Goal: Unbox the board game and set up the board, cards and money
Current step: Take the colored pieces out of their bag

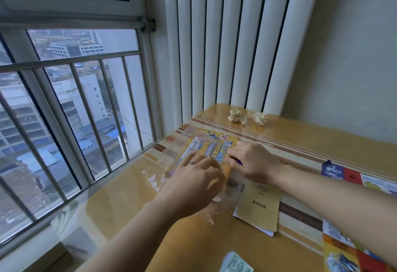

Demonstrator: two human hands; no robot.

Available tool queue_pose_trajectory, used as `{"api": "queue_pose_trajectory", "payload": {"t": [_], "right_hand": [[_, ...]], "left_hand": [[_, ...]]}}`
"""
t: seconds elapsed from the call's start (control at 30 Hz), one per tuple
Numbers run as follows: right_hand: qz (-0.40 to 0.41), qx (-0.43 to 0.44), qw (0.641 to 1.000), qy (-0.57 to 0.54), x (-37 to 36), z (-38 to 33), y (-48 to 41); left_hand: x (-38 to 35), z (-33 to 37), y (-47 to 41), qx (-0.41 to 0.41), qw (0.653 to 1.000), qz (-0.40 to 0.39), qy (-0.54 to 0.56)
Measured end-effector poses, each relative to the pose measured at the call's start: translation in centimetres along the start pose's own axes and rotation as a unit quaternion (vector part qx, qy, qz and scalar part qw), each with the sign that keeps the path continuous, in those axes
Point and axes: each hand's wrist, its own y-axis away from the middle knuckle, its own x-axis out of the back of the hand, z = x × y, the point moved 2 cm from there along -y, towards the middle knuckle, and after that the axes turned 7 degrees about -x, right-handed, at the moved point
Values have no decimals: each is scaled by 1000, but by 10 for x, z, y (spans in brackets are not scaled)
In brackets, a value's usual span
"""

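A yellow, colourfully printed game pack [211, 145] lies on the wooden table [133, 203], inside a clear plastic wrapper [156, 177]. My left hand [193, 185] rests with curled fingers on the wrapper's near end and seems to grip the plastic. My right hand [253, 162] pinches the pack's right edge. The unfolded game board [341, 248] lies at the right, partly under my right forearm. A tan booklet [258, 205] sits on white sheets beside it. A stack of green play money [236, 265] shows at the bottom edge.
Two crumpled paper balls [247, 117] lie at the table's far end near a white ribbed radiator [225, 42]. A barred window [71, 104] runs along the left of the table. A plain wall stands at the right.
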Motion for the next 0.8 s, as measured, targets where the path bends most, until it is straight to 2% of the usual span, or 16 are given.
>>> {"api": "queue_pose_trajectory", "payload": {"t": [0.1, 0.2, 0.33, 0.47, 0.53, 0.67, 0.8], "right_hand": [[-9, -6, 1000, -8, -3, 2, -3], [-11, -19, 999, -31, -8, 5, -7], [25, -51, 996, -71, -11, 8, -11], [50, -26, 997, -55, -9, 8, -15], [44, -2, 998, -44, -8, 8, -18], [-51, 24, 998, 17, -5, 4, -27], [-173, 55, 976, 121, 6, -7, -41]], "left_hand": [[-4, 2, 3, -25, 998, -37, -32], [-7, 1, 5, -44, 997, -38, -55], [-15, -5, 4, -58, 995, -23, -83], [-17, -7, 5, -61, 993, -1, -102], [-15, -7, 4, -62, 994, -24, -91], [-11, -7, 2, -43, 994, -38, -91], [-12, -10, 1, -30, 996, -33, -80]]}}
